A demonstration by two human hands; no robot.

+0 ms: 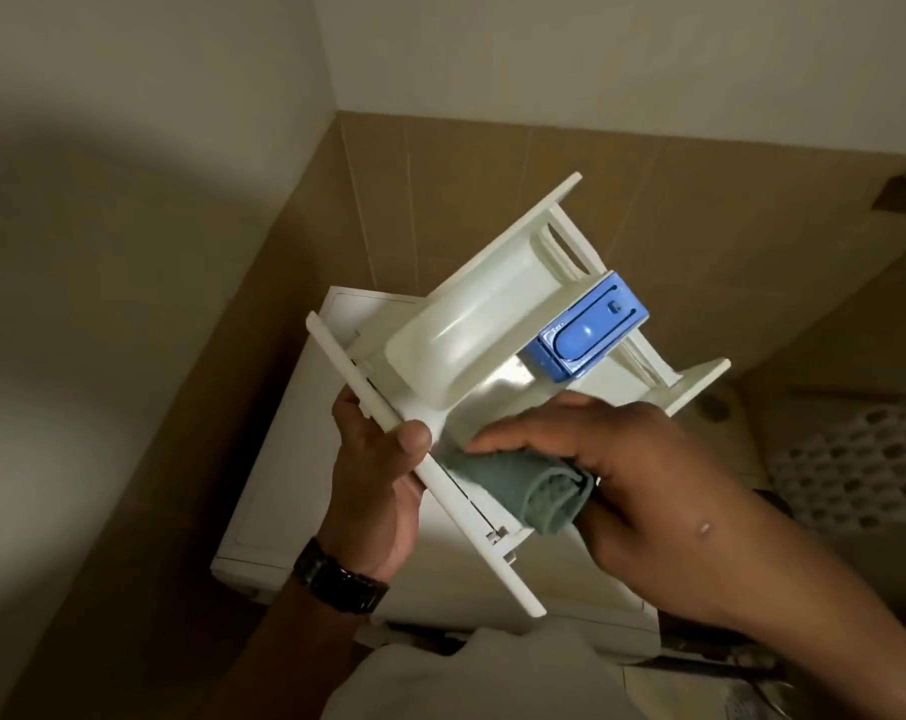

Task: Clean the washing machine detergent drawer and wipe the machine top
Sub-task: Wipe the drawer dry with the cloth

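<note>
The white detergent drawer [471, 324] is out of the machine and held tilted in the air, its front panel toward me at lower left. A blue softener insert [586, 332] sits in its right compartment. My left hand [378, 475] grips the front panel from beneath, thumb over its edge. My right hand [612, 475] holds a folded green cloth [528, 491] and presses it into the near compartment beside the front panel. The white washing machine top [295, 491] lies below the drawer, mostly hidden by it and my hands.
Tan tiled walls [440, 189] meet in a corner behind the machine. A white perforated laundry basket [851, 475] stands to the right. A black watch [341, 579] is on my left wrist. White fabric [482, 672] shows at the bottom edge.
</note>
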